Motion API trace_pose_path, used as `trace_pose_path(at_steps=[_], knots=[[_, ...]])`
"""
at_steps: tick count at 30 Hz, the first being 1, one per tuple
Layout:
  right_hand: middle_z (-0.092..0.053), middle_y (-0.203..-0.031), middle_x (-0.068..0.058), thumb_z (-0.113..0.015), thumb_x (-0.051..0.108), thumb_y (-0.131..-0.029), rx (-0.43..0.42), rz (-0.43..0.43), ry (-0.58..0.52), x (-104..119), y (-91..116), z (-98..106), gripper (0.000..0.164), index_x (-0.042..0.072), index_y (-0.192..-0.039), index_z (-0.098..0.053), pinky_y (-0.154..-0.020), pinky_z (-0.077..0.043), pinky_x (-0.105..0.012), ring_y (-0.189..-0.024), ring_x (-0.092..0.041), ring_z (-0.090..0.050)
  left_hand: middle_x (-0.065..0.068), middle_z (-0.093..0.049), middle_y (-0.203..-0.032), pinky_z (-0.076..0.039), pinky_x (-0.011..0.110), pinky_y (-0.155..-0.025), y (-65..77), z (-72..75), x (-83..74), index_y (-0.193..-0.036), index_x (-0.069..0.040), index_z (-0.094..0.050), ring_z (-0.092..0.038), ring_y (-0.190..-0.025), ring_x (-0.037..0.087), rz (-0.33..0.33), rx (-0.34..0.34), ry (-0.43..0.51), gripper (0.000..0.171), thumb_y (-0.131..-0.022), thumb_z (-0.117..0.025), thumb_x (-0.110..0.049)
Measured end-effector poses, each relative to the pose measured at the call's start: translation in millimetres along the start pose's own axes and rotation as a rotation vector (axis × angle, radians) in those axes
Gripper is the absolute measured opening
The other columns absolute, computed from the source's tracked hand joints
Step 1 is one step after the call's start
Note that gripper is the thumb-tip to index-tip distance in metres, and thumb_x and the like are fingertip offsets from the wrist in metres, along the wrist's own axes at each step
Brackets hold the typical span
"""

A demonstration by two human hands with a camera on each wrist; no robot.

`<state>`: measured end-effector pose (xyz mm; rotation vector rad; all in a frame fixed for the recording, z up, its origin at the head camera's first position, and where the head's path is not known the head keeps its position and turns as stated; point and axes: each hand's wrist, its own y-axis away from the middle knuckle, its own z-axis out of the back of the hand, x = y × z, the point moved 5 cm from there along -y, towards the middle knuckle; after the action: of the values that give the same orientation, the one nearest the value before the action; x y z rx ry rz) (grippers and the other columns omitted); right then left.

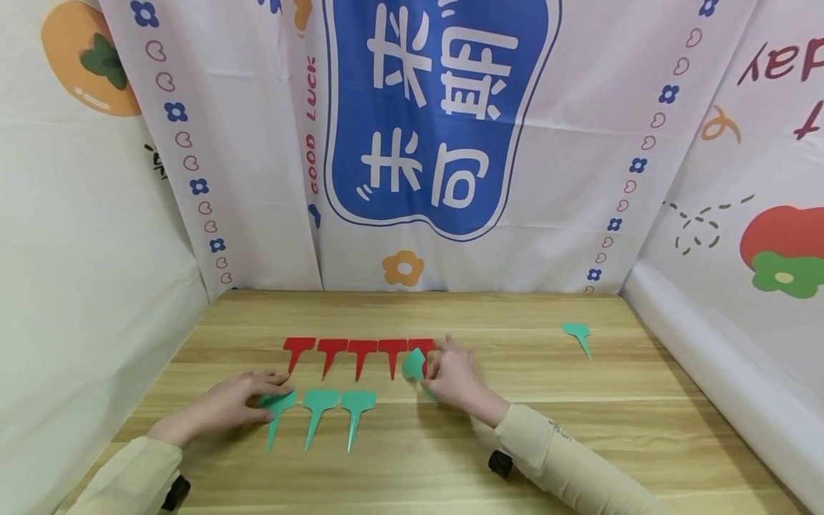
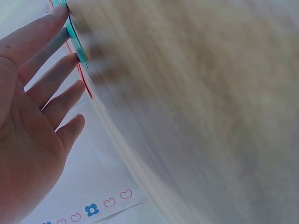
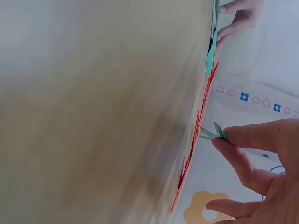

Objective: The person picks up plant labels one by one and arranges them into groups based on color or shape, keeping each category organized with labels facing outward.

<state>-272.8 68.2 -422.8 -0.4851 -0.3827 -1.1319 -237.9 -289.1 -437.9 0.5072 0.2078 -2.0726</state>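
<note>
My right hand (image 1: 455, 374) pinches a green T-shaped plant label (image 1: 414, 363) between thumb and index finger, above the right end of a row of red plant labels (image 1: 363, 348). In the right wrist view, this green label (image 3: 220, 132) shows edge-on at the fingertips. My left hand (image 1: 247, 399) has its fingers extended, with the fingertips resting at the head of the leftmost green label (image 1: 280, 404). Beside that label lie two more, a middle green label (image 1: 321, 402) and a right one (image 1: 357, 402), points toward me.
A single green label (image 1: 577, 332) lies apart at the back right of the wooden table (image 1: 579, 443). A printed cloth (image 1: 270, 214) hangs behind the table, with white cloth along both sides.
</note>
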Motion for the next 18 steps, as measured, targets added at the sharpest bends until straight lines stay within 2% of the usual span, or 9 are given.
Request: trace_pose_path(at_steps=[11, 18], knots=[[-0.05, -0.139, -0.019, -0.073, 0.011, -0.074, 0.051, 0.056, 0.011, 9, 7, -11, 0.021, 0.019, -0.055, -0.068, -0.1, -0.004, -0.079, -0.143, -0.037, -0.024, 0.016, -0.048, -0.142, -0.024, 0.066, -0.105, -0.7, -1.1, 0.4, -0.129, -0.011, -0.06, -0.034, -0.134, 0.047, -0.027, -0.001, -0.014, 0.053, -0.083, -0.071, -0.034], [-0.051, -0.138, -0.02, -0.075, 0.015, -0.073, 0.064, 0.059, 0.071, 18, 10, -12, 0.024, 0.022, -0.054, -0.065, -0.1, -0.009, -0.08, -0.141, -0.038, -0.027, 0.014, -0.047, -0.143, -0.024, 0.066, -0.106, -0.7, -0.8, 0.9, -0.13, -0.013, -0.06, -0.033, -0.135, 0.045, -0.001, 0.007, -0.008, 0.052, -0.083, -0.071, -0.033]])
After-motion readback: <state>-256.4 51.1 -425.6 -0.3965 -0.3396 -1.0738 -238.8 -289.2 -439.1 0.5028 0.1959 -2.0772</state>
